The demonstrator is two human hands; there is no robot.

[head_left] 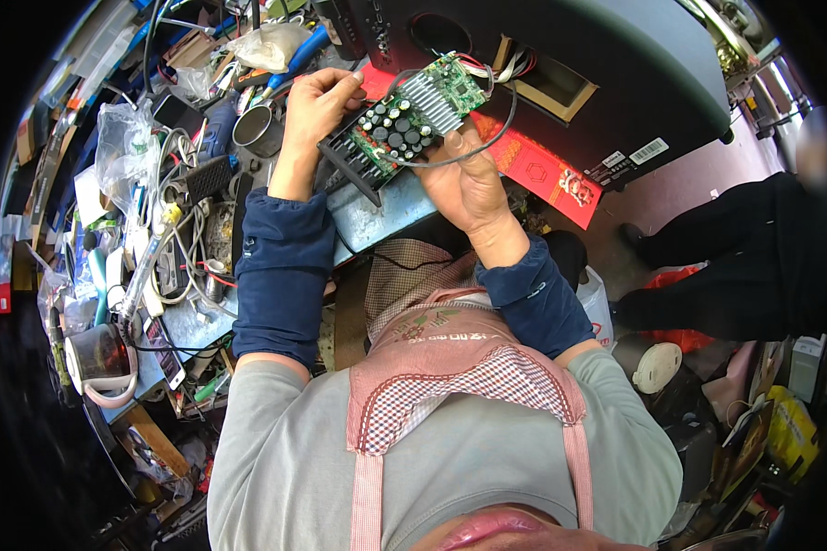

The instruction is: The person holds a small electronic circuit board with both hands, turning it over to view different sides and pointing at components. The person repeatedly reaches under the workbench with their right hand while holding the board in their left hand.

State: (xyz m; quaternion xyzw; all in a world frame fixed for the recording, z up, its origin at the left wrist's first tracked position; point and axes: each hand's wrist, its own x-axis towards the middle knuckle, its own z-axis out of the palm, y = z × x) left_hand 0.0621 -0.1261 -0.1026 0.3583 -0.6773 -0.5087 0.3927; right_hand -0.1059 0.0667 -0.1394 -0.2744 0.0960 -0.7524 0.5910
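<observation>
A green circuit board with a cluster of round capacitors, a finned silver heatsink and a black slotted metal panel is held up over the bench's near edge. My right hand grips it from below and the right, thumb up beside the heatsink. Close to its left side, my left hand is closed with thumb and forefinger pinched together. What that pinch holds, if anything, is too small to make out. A dark cable loops across the board, and a bundle of thin coloured wires joins its far end to a large black cabinet.
A red printed packet lies against the cabinet. Left on the blue bench are a metal cup, tangled cables, plastic bags, a phone and a glass pot. A person in dark clothes stands at the right.
</observation>
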